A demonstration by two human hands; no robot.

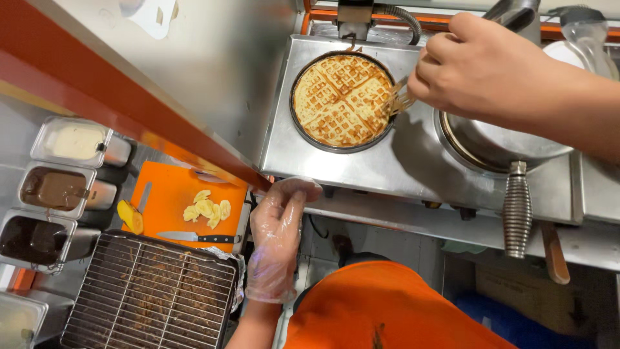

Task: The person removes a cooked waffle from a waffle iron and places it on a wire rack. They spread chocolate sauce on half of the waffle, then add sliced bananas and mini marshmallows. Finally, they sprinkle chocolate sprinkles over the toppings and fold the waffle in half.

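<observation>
Head view: left of the waffle iron [413, 161], the gloved left hand [276, 239] rests, fingers loosely spread, on the steel surface's [387, 216] edge. A round waffle [342, 100] lies in the iron. The right hand [478, 64], fingers pinching a fork [402, 100], points its tines leftward into the waffle's right edge.

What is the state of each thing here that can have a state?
Waffle iron: open.
Waffle: golden, lying in the iron.
Second iron: closed.
Right hand: bare, holding a fork at the waffle's edge.
Left hand: gloved, holding nothing, at the counter edge.
Banana: sliced, on the cutting board.
Knife: lying flat on the board.
Sauce tubs: uncovered, filled.
</observation>
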